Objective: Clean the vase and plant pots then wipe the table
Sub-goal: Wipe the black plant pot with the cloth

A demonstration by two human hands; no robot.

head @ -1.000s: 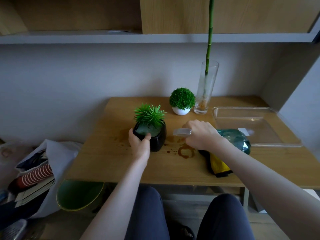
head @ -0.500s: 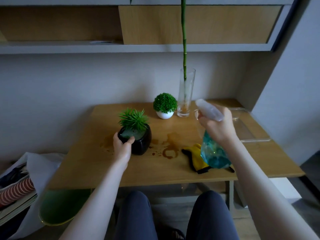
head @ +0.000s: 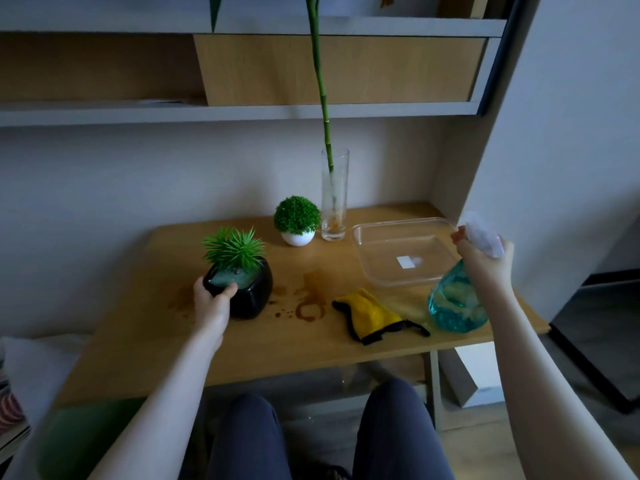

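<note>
glossy black pot (head: 250, 296), spiky green plant (head: 233, 250)

A home room, by the look of it: a small wooden table (head: 242, 348) against a plain wall under wood shelves (head: 242, 112), bearing potted plants (head: 296, 220) and a bamboo stem in a glass vase (head: 334, 202).

I see the table (head: 145, 344) with the spiky plant pot (head: 249, 292) on its left. Behind it to the right sit the round plant pot (head: 298, 237) and the vase (head: 334, 202), side by side. The tray (head: 367, 258) lies right of the vase, and the cloth (head: 370, 313) lies in front of the tray.
</note>
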